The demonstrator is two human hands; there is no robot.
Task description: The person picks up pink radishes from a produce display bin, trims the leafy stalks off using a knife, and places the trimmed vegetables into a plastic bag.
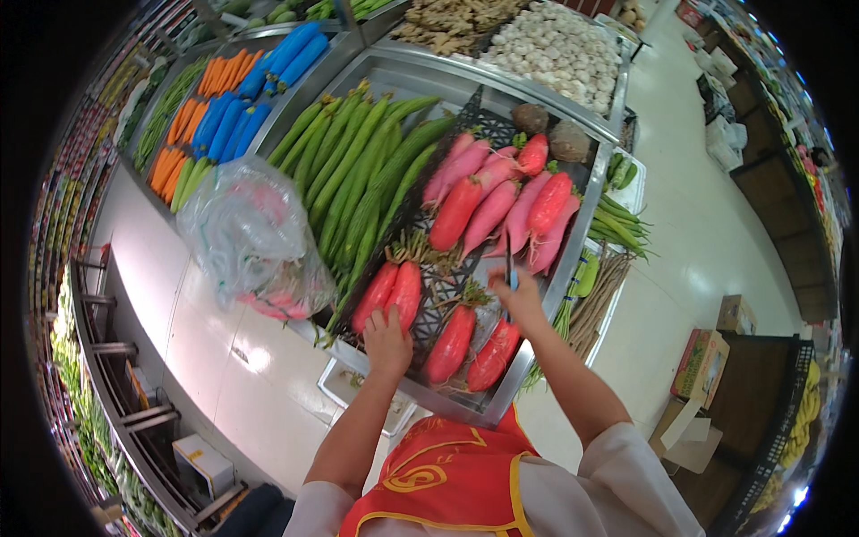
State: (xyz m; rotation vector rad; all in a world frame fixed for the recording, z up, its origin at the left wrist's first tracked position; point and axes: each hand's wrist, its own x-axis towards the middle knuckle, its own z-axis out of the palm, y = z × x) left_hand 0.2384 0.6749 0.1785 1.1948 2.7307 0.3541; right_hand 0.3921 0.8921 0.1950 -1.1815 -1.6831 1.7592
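Observation:
My left hand (388,341) lies over the lower ends of two red radishes (405,288) at the near left of the display bin; whether it grips them is hidden. In my right hand (518,299) is a slim dark-bladed cutting tool (508,258) with a light-blue part, blurred and partly covered by the fingers. Just below that hand, a wrapped red radish (494,356) lies by the bin's right wall. Beside it sits another red radish (453,346) with trimmed stalks. Further back is a pile of pink and red radishes (490,208) on black plastic grating.
Long green gourds (362,174) fill the bin's left side. A clear plastic bag (248,235) with reddish contents bulges over the left edge. Two brown roots (569,141) sit at the back right. The metal rim (537,349) borders the right side. Garlic (557,54) is heaped beyond.

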